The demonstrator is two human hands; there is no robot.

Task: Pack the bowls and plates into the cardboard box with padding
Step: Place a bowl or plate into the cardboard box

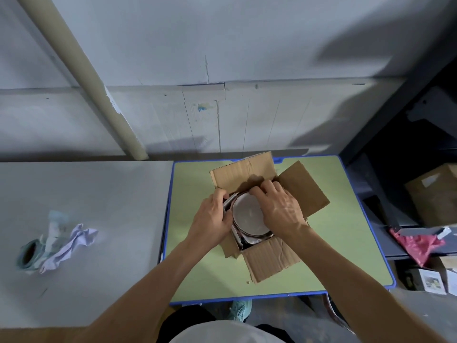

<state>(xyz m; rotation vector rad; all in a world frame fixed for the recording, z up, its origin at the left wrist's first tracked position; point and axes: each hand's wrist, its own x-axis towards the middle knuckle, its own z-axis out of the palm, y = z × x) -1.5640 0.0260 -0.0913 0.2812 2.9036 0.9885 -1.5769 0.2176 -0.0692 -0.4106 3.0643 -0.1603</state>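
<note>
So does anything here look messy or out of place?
Yes. Crumpled paper and a tape roll lie on the floor left of the table, away from the box. The box's near flap is creased and torn. Both hands are at the plate.

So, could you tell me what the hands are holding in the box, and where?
The left hand and right hand sit on opposite rims of the round plate lying in the cardboard box; whether the fingers actually grip it cannot be told.

The tabletop [202, 184] is pale green with a blue rim. The cardboard box [269, 258] is plain brown with corrugated ribbing, and the plate [247, 214] inside it is greyish white with a dark rim. On the grey floor [99, 194] lies crumpled lilac paper [71, 246].
</note>
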